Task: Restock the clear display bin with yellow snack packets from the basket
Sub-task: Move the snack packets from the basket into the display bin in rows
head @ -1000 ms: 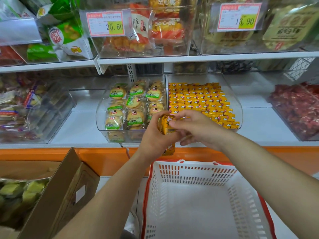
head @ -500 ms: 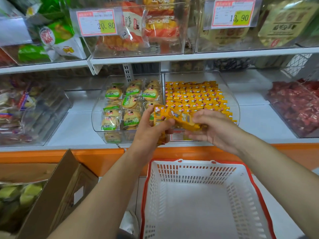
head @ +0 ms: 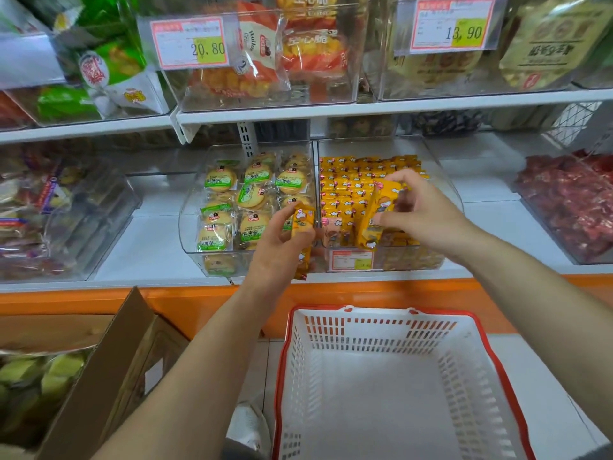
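The clear display bin [head: 444, 184] on the middle shelf holds tidy rows of yellow snack packets [head: 351, 184]. My right hand [head: 421, 210] pinches a few yellow packets [head: 378, 214] upright over the bin's front rows. My left hand [head: 282, 244] grips a small stack of yellow packets [head: 303, 224] in front of the bin's left front corner. Below on the floor stands the white basket with a red rim [head: 391, 370]; no packets show inside it.
A second clear bin [head: 189, 224] with green-labelled biscuit packs adjoins on the left. A bin of red snacks [head: 567, 200] stands to the right. An open cardboard box [head: 109, 370] sits at lower left. Upper-shelf bins carry price tags [head: 189, 43].
My hands have separated. The right hand carried a few packets right, over the bin's rows; the left hand stayed near the bin's front left corner with the remaining packets.
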Demonstrator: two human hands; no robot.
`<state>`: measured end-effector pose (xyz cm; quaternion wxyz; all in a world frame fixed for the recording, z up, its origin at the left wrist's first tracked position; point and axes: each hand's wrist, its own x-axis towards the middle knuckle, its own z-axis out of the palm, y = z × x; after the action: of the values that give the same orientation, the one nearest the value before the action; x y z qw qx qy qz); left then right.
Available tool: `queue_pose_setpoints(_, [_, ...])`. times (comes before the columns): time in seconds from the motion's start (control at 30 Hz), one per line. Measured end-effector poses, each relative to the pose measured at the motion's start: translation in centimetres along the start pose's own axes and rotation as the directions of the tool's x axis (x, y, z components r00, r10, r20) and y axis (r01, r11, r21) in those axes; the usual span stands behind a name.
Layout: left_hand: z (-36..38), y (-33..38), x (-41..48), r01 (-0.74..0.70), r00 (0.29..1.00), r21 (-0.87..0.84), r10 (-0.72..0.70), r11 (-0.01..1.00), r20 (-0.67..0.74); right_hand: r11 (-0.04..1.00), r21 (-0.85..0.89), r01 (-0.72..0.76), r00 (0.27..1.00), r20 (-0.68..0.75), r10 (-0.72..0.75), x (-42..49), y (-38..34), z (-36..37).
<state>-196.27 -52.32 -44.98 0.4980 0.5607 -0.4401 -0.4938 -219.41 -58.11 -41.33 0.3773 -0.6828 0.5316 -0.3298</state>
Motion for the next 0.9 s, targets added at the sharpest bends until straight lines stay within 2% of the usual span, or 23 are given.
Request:
queue_pose_setpoints(0.07, [-0.2,-0.1,-0.1,-0.012,1.0,0.042,0.012,0.999,-0.008,0.984,-0.153,0.087,0.994,-0.056,-0.096,1.2,-0.1,0.1])
queue_pose_setpoints(0.17, [-0.2,0.0,-0.1,0.007,1.0,0.054,-0.006,0.999,-0.031,0.898,-0.41,0.158,0.983,-0.019,-0.182,2.5,-0.2,0.9])
queue_pose_setpoints(0.37, [-0.6,0.2,-0.1,0.001,0.999,0.093,0.004,0.996,-0.046,0.701,-0.686,0.195,0.981,0.128,-0.147,4.4,0.1,3.0])
queue_pose_setpoints(0.43, [-0.6,0.2,-0.1,0.006,0.999,0.059,-0.004,0.998,-0.04,0.671,-0.717,0.188,0.982,0.156,-0.109,4.5,0.5,3.6])
queue_pose_setpoints(0.53, [-0.5,0.4,-0.2,0.008,0.999,0.032,-0.006,0.999,-0.044,0.69,-0.699,0.189,0.98,0.183,-0.083,4.5,0.8,3.8])
queue_pose_setpoints(0.63, [-0.2,0.5,-0.2,-0.001,1.0,0.04,0.002,0.999,-0.02,0.742,-0.635,0.216,0.976,0.151,-0.154,3.8,0.5,3.2])
queue_pose_setpoints(0.7, [0.1,0.7,-0.2,-0.015,0.999,0.025,0.013,1.0,0.05,0.85,-0.476,0.226,0.97,0.031,-0.24,3.1,0.0,2.6])
queue_pose_setpoints(0.77, [0.5,1.1,-0.4,-0.021,0.991,0.004,0.02,1.0,0.135,0.928,-0.288,0.237,0.965,-0.038,-0.259,2.2,-0.7,2.2])
queue_pose_setpoints(0.9, [1.5,1.3,-0.9,-0.08,0.962,0.002,0.077,0.997,0.263,0.981,-0.08,0.179,0.979,0.115,-0.169,0.8,-1.7,2.2])
